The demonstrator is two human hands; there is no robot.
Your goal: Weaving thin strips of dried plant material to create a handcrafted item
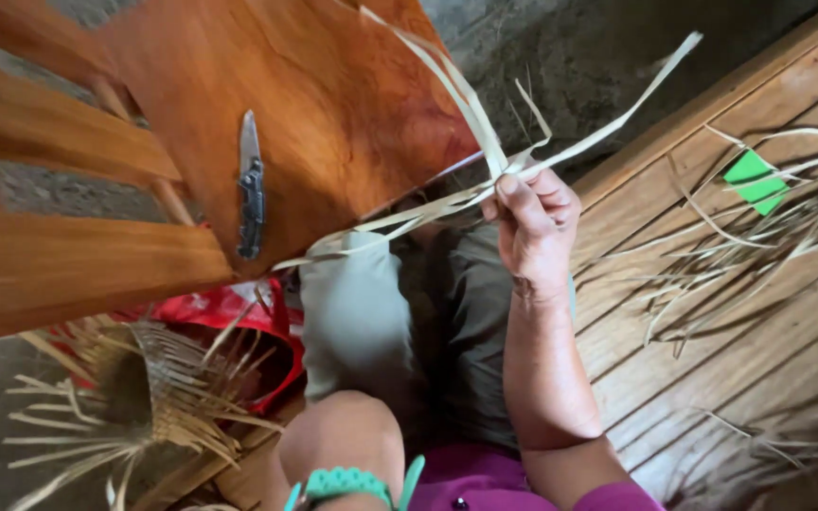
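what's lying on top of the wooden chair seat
A folding knife lies open on the wooden chair seat, blade pointing away. Pale strips pinched in the right hand cross the seat's near edge. The left hand is hidden.

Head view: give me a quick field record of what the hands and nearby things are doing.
right hand: raised, pinching a bunch of pale strips that fan out both ways
left hand: out of frame; only a forearm with a teal wristband shows
knife: folding, open, lying on the wooden chair, untouched
basket: half-woven, loose ends sticking out, lower left
loose strips: piled on the plank floor, right
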